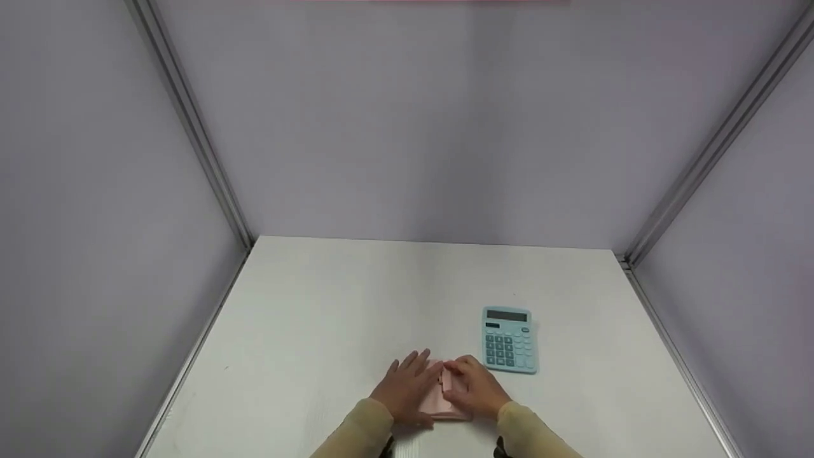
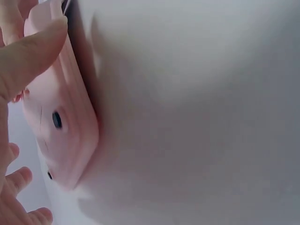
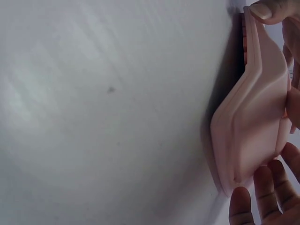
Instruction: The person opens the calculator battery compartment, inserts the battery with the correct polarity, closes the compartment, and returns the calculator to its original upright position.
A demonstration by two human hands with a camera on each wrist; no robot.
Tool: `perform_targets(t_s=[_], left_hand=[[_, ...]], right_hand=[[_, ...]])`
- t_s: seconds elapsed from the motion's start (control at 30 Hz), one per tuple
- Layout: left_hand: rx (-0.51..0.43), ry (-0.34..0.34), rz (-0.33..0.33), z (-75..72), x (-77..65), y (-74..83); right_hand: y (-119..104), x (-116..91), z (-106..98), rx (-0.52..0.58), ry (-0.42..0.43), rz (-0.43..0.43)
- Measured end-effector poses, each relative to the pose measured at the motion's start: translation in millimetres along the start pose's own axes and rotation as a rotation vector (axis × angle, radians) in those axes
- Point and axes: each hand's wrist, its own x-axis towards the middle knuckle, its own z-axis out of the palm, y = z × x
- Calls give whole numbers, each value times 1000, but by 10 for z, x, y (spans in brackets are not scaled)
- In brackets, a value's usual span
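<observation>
A pink calculator (image 1: 434, 407) lies face down on the white table; small black feet show on its back in the left wrist view. My left hand (image 1: 406, 388) holds it, thumb at the near edge and index finger at the far side, other fingers spread. In the head view my right hand (image 1: 478, 387) pinches a narrow pink piece (image 1: 447, 380), which looks like the battery cover, between thumb and forefinger. A dark gap runs along its left side. Reddish keys (image 3: 244, 44) show under the body in the right wrist view. My hands hide part of the calculator.
A light blue calculator (image 1: 510, 340) lies face up just beyond my right hand. The white table (image 1: 305, 305) is enclosed by grey panels at the back, left and right, with metal rails (image 1: 191, 121) along the corners.
</observation>
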Motion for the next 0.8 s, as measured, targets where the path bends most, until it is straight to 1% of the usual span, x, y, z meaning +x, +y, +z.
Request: perform_targets(t_s=[0.1,0.23,0.43,0.57,0.7,0.8], left_hand=[[-7,18,8,-2,17,35],[-2,32,20,20,26,42],[-21,6,17,18,15,37],[-36,-9,12,-8,9,41],[-35,-13,13,-4,5,42],[-35,-9,18,21,1,33]], right_hand=[[4,4,1,-8,2,0],[3,3,-2,-19,5,1],[-5,-2,-14,14,-8,3],[-6,-5,-15,23,-15,22],[-1,-5,-10,25,-14,35],[11,-6,-10,36,-11,26]])
